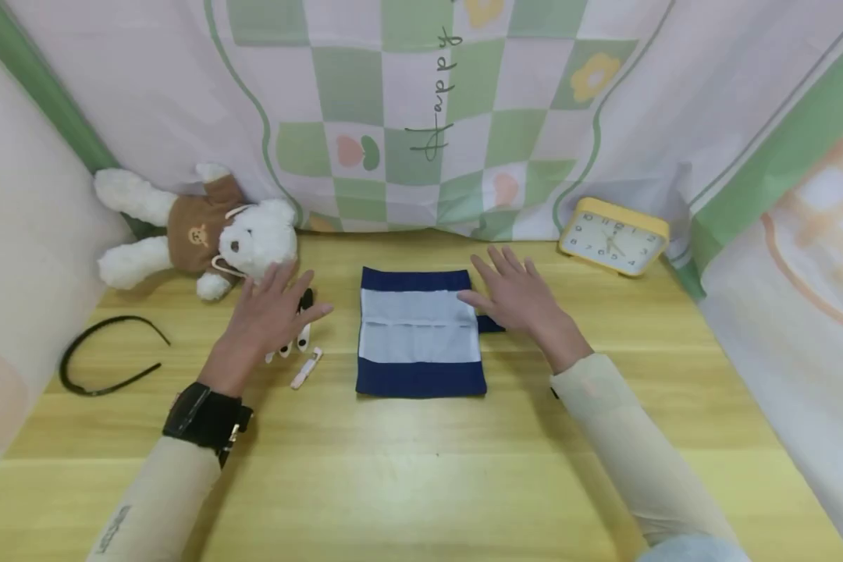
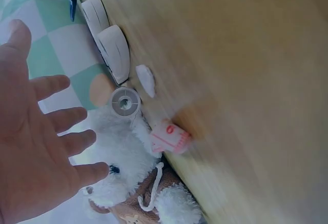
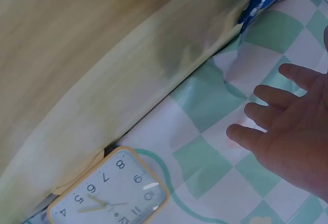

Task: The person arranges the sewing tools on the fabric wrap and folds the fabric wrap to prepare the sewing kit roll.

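Note:
A navy cloth case (image 1: 421, 380) lies unfolded on the table, its pale grey inner panels (image 1: 421, 343) facing up and a navy strap (image 1: 490, 324) at its right. My right hand (image 1: 520, 297) is spread over the case's right edge, holding nothing. My left hand (image 1: 270, 320), fingers apart and also without a hold, hovers left of the case and partly hides small items. Among these are black-and-white pieces (image 1: 304, 332) and a pinkish-white piece (image 1: 307, 368). The left wrist view shows a thread spool (image 2: 125, 102), a rolled tape measure (image 2: 170, 138) and a small white piece (image 2: 146, 80).
A white plush bear (image 1: 260, 238) in a brown top lies at the back left. Nearer the left edge is a black headband (image 1: 77, 351). A yellow-framed clock (image 1: 613, 238) stands at the back right. A checked curtain (image 1: 421, 117) hangs behind the table.

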A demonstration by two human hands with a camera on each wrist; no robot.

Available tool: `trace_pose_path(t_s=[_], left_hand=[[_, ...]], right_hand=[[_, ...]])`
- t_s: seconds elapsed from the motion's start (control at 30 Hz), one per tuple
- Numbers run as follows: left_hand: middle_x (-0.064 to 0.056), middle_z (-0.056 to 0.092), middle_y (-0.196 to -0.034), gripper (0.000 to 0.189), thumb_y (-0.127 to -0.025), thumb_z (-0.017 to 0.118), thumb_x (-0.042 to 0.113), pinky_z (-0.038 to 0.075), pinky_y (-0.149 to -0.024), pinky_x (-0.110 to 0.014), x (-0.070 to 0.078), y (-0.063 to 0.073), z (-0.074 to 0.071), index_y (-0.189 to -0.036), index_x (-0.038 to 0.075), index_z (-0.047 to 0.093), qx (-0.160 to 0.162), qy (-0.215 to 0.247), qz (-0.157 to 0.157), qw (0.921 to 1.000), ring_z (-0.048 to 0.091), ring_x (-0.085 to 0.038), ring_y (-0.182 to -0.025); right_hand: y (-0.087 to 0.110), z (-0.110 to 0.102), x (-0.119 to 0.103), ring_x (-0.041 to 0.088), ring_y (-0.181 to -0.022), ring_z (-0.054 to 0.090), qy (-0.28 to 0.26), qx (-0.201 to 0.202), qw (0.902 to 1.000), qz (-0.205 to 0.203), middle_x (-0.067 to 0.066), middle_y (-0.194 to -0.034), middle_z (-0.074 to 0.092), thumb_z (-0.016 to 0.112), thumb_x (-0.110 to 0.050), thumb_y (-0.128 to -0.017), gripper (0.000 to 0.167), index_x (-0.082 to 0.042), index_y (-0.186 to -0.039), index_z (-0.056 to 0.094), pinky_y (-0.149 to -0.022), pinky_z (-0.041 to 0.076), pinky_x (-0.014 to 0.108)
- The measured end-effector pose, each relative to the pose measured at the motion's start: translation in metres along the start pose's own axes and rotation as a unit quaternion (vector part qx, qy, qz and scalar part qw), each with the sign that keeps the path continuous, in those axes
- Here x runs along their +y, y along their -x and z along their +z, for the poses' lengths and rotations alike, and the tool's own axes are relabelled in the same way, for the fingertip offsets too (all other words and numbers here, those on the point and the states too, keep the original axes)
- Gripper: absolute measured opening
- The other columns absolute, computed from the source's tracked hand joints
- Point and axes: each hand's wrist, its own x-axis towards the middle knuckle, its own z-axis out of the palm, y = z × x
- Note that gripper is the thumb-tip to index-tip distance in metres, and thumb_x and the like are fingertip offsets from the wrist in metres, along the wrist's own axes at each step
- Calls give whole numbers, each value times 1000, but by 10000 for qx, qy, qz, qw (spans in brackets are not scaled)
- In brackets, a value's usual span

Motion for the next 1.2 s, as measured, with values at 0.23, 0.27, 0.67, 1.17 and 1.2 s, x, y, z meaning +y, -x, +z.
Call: trace_pose_path(t_s=[0.23, 0.27, 0.67, 1.17, 1.2], left_hand=[[-24, 9, -167, 85, -102, 39, 66, 4, -118, -67, -3, 0, -1, -161, 5, 25, 57, 101, 0, 9999, 5, -46, -152], [-24, 10, -166, 85, -102, 41, 64, 6, -118, -66, -4, 0, -1, -161, 5, 25, 80, 136, 14, 9999, 5, -46, -151], [-28, 22, -162, 79, -101, 58, 50, 24, -115, -63, -16, -4, -2, -158, 2, 31, 323, 887, -131, 9954, 24, -49, -146], [-26, 35, -157, 72, -96, 73, 30, 30, -113, -61, -32, -3, -3, -152, -2, 41, 268, 2252, -11, 9739, 41, -47, -137], [-25, 36, -157, 72, -96, 73, 28, 30, -113, -61, -33, -3, -3, -152, -1, 41, 265, 2338, -26, 9719, 40, -47, -137]], right_hand=[[-12, -6, -21, 42, -153, 9, -205, 214, 9989, -357, 24, -165, 16, 44, -58, -105, 76, -8, -160, 29, -120, 11, 61], [-14, -6, -24, 42, -153, 10, -236, 235, 9986, -412, 24, -165, 16, 45, -57, -105, 76, -7, -160, 29, -120, 12, 61], [-26, 0, -50, 39, -153, 12, -866, 130, 9921, -899, 20, -165, 20, 50, -58, -102, 77, -10, -160, 32, -122, 16, 53], [-36, 4, -71, 30, -152, 20, -1550, -355, 9791, -1265, 14, -165, 25, 54, -58, -100, 80, -11, -160, 30, -121, 22, 48], [-36, 4, -72, 30, -152, 22, -1591, -387, 9775, -1328, 14, -165, 27, 55, -58, -100, 80, -10, -160, 30, -121, 23, 46]])
